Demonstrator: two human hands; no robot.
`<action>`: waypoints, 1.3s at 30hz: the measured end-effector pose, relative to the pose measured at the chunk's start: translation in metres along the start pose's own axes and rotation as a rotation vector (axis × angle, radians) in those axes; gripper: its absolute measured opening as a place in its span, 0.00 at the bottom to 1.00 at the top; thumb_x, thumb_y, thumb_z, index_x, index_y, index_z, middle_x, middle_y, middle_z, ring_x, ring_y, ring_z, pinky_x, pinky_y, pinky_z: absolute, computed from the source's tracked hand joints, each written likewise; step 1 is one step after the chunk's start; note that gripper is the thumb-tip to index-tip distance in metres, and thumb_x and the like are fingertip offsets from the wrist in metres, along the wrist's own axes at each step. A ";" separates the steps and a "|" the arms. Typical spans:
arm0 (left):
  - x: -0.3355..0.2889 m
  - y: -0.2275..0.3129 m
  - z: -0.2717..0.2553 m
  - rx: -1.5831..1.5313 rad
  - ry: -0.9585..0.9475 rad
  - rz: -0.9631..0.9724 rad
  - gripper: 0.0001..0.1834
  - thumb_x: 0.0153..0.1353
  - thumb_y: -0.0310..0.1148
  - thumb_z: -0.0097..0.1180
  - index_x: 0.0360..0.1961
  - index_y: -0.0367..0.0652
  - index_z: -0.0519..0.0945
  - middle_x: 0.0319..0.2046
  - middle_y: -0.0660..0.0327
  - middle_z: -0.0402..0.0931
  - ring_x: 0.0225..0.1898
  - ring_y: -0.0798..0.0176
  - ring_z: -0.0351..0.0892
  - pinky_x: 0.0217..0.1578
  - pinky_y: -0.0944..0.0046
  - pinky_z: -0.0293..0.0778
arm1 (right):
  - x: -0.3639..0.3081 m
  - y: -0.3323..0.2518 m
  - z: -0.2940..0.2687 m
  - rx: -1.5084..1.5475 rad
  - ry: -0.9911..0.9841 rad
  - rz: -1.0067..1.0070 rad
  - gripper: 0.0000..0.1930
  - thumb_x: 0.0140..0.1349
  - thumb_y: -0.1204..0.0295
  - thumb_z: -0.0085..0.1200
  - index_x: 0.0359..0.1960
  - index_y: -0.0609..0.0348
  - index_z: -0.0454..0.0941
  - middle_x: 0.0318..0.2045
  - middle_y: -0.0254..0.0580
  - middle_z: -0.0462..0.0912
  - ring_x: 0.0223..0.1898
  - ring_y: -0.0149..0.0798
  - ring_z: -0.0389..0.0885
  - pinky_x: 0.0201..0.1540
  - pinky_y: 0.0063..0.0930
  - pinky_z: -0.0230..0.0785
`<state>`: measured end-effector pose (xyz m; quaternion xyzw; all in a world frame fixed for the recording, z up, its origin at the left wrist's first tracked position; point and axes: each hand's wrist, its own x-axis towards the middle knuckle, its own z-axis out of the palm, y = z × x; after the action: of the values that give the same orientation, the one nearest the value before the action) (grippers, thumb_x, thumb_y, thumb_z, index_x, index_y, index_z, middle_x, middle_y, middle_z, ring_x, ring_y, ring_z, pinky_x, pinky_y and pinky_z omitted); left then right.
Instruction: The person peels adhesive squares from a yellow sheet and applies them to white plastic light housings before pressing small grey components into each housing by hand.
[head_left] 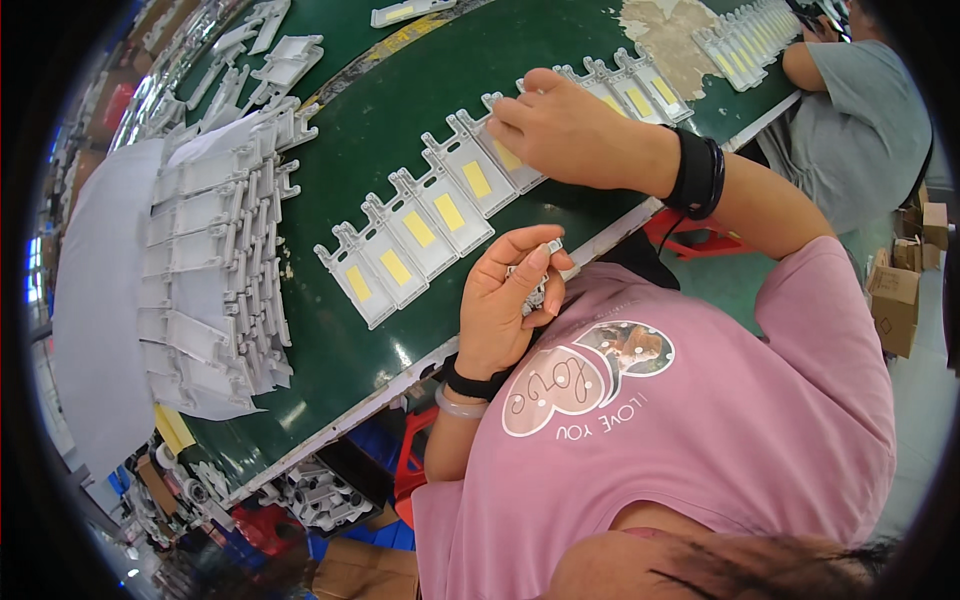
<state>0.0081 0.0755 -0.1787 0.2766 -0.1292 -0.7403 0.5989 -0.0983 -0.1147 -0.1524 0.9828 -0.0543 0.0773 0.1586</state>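
Observation:
My left hand (508,292) is closed around a small bunch of white and silvery pieces (536,290), held near the table's front edge. One piece sticks up between thumb and forefinger; their exact kind is too small to tell. My right hand (575,130) reaches over a row of white plastic panels with yellow patches (448,210). Its fingers are bent together at the upper, notched end of one panel, and whatever they pinch is hidden. The panels lie side by side in a slanting line on the green table (345,150), and my right hand covers part of several.
A tall stack of white plastic frames (215,270) with paper sheets stands at the left. Loose white parts (285,65) lie behind it. Another person (850,120) sits at the far right beside more panels (745,45). Cardboard boxes (895,300) stand on the floor.

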 end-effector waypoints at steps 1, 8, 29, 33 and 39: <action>0.000 0.000 0.000 0.003 0.017 0.003 0.12 0.68 0.28 0.48 0.49 0.35 0.74 0.36 0.56 0.76 0.21 0.71 0.70 0.14 0.78 0.55 | 0.000 0.003 -0.002 0.085 -0.074 0.041 0.11 0.53 0.74 0.52 0.39 0.59 0.77 0.35 0.40 0.77 0.35 0.39 0.77 0.52 0.32 0.62; -0.003 -0.002 0.004 0.064 0.067 0.014 0.08 0.66 0.29 0.52 0.43 0.37 0.75 0.32 0.55 0.79 0.18 0.71 0.70 0.14 0.78 0.55 | -0.008 0.008 -0.006 0.175 -0.054 0.054 0.13 0.52 0.75 0.52 0.42 0.59 0.76 0.38 0.40 0.77 0.38 0.41 0.77 0.52 0.33 0.62; -0.008 -0.001 0.001 0.059 0.115 0.072 0.05 0.65 0.26 0.52 0.40 0.36 0.73 0.30 0.53 0.79 0.16 0.68 0.69 0.14 0.73 0.62 | -0.003 -0.006 -0.003 0.164 -0.008 0.105 0.07 0.50 0.69 0.52 0.28 0.58 0.75 0.26 0.37 0.72 0.28 0.34 0.75 0.38 0.31 0.59; -0.005 -0.004 -0.006 0.046 0.057 0.065 0.06 0.64 0.27 0.54 0.40 0.37 0.74 0.31 0.52 0.80 0.15 0.68 0.69 0.13 0.73 0.62 | -0.015 -0.009 -0.007 0.178 0.041 0.167 0.12 0.54 0.72 0.50 0.41 0.61 0.73 0.31 0.36 0.74 0.34 0.34 0.75 0.43 0.31 0.60; -0.004 -0.004 -0.005 0.022 0.100 0.065 0.06 0.64 0.29 0.55 0.37 0.38 0.73 0.30 0.54 0.79 0.14 0.68 0.69 0.12 0.73 0.62 | -0.016 -0.018 0.004 0.061 0.125 0.166 0.12 0.54 0.70 0.50 0.39 0.62 0.77 0.31 0.33 0.74 0.36 0.32 0.74 0.48 0.30 0.59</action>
<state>0.0079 0.0811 -0.1836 0.3154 -0.1161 -0.7044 0.6252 -0.1112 -0.0976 -0.1639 0.9726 -0.1231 0.1529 0.1246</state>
